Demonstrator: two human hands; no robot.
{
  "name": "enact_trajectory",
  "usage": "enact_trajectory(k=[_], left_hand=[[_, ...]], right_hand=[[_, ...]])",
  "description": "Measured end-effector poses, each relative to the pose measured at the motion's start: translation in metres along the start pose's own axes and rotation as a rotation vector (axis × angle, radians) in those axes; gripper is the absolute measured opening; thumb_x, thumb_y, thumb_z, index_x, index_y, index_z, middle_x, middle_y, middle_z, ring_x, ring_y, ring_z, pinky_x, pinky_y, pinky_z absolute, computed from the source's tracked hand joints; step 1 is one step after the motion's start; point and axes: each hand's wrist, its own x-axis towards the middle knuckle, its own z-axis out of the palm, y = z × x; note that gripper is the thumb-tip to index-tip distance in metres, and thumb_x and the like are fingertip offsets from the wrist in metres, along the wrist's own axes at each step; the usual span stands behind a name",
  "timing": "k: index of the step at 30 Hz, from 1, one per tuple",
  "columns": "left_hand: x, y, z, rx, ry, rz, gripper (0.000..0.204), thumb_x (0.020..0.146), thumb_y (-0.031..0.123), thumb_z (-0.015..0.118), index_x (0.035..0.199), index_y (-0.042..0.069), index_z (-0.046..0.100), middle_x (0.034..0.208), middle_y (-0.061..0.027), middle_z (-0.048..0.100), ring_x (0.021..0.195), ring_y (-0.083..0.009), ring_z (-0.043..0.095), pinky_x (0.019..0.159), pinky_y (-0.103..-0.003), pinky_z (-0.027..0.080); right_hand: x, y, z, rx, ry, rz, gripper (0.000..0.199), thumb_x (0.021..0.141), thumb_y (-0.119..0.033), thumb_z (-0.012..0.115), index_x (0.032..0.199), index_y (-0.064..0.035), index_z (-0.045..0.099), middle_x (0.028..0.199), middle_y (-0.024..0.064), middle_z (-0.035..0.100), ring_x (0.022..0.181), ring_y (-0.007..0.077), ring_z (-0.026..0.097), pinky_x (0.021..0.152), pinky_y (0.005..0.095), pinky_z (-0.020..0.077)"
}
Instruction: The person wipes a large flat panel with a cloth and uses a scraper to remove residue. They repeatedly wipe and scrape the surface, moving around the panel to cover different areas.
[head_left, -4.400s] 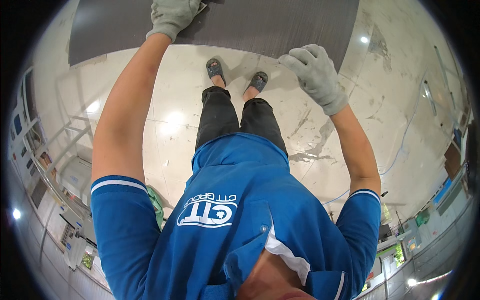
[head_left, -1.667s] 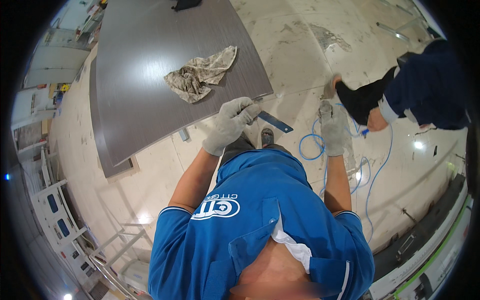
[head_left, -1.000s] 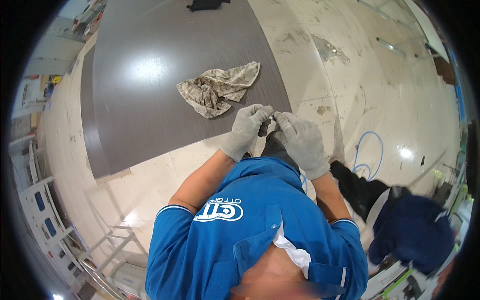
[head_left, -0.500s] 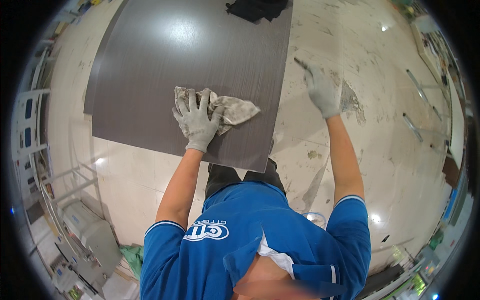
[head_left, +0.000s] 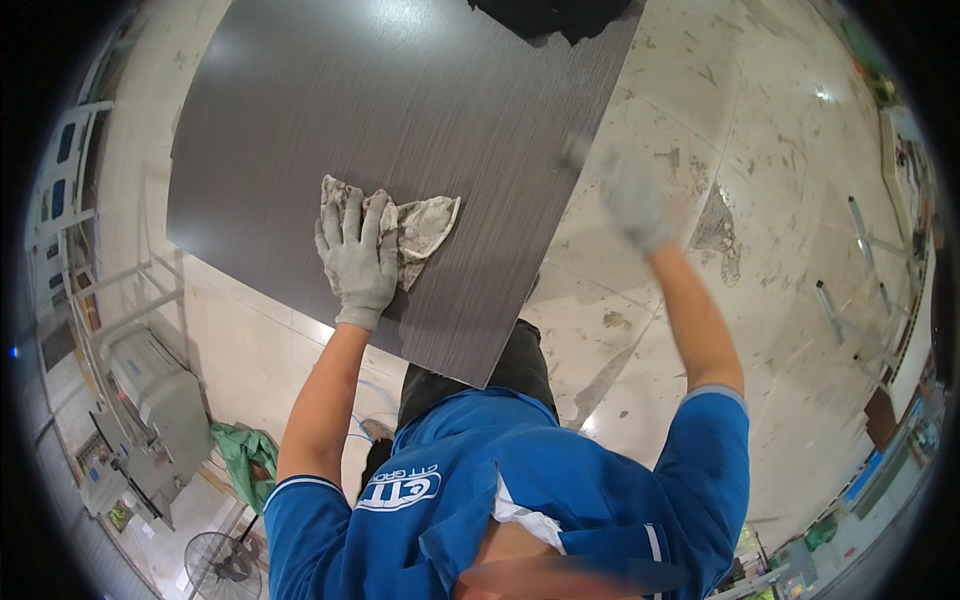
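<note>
My left hand (head_left: 362, 265), in a grey work glove, presses down on a crumpled, stained cloth rag (head_left: 425, 228). Its fingers are stretched out over the rag, which lies on a large dark grey wood-grain panel (head_left: 470, 130). Also gloved in grey, my right hand (head_left: 630, 205) is off to the right, near the panel's right edge and above the pale floor. Motion smears its fingers, and a blurred dark tip shows beyond them; what that is cannot be made out.
Black fabric (head_left: 560, 18) lies at the panel's far end. The panel's near corner (head_left: 487, 384) reaches my legs. Left on the floor are a grey machine (head_left: 155, 395), green cloth (head_left: 245, 460) and a fan (head_left: 220, 565). Metal frames (head_left: 850, 270) stand right over the stained tiled floor (head_left: 640, 300).
My left hand and the rag have shifted left on the panel. The right hand has moved slightly down and is now blurred. The whole view has turned, so the panel sits more slanted.
</note>
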Motion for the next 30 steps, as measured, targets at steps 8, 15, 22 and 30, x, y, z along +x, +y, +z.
enact_trajectory(k=[8, 15, 22, 30], left_hand=[[-0.001, -0.002, 0.0, -0.013, -0.006, -0.005, 0.051, 0.1, 0.04, 0.051, 0.149, 0.025, 0.054, 0.156, -0.0122, 0.047, 0.148, -0.0442, 0.031, 0.121, -0.062, 0.02], [-0.004, 0.006, -0.002, -0.096, 0.042, -0.007, 0.046, 0.103, 0.028, 0.049, 0.147, 0.019, 0.055, 0.153, -0.0127, 0.05, 0.147, -0.0414, 0.035, 0.122, -0.058, 0.023], [0.037, 0.01, 0.005, -0.462, 0.232, -0.092, 0.041, 0.097, 0.002, 0.052, 0.132, 0.017, 0.067, 0.139, -0.0128, 0.06, 0.134, -0.0359, 0.05, 0.114, -0.047, 0.04], [0.284, 0.124, -0.028, -0.887, 0.343, -0.054, 0.037, 0.094, 0.009, 0.064, 0.131, 0.01, 0.067, 0.14, -0.0185, 0.058, 0.132, -0.0338, 0.054, 0.111, -0.041, 0.046]], right_hand=[[0.041, 0.047, -0.018, 0.426, 0.221, 0.195, 0.048, 0.095, -0.002, 0.05, 0.141, -0.0124, 0.063, 0.112, 0.012, 0.073, 0.086, 0.0242, 0.063, 0.084, 0.0353, 0.0528], [0.074, 0.115, -0.019, 0.7, 0.516, 0.536, 0.031, 0.106, -0.013, 0.052, 0.133, -0.0114, 0.068, 0.087, 0.0023, 0.065, 0.073, 0.0099, 0.056, 0.068, 0.0268, 0.0495], [-0.035, 0.069, -0.049, 0.795, 0.438, 0.864, 0.039, 0.109, -0.022, 0.049, 0.145, -0.0105, 0.06, 0.085, -0.0034, 0.056, 0.073, 0.0066, 0.047, 0.064, 0.0219, 0.0421], [-0.033, 0.14, -0.076, 0.901, 0.532, 0.834, 0.038, 0.11, -0.019, 0.049, 0.145, -0.0072, 0.059, 0.088, -0.0014, 0.06, 0.07, 0.0056, 0.048, 0.061, 0.0204, 0.0421]])
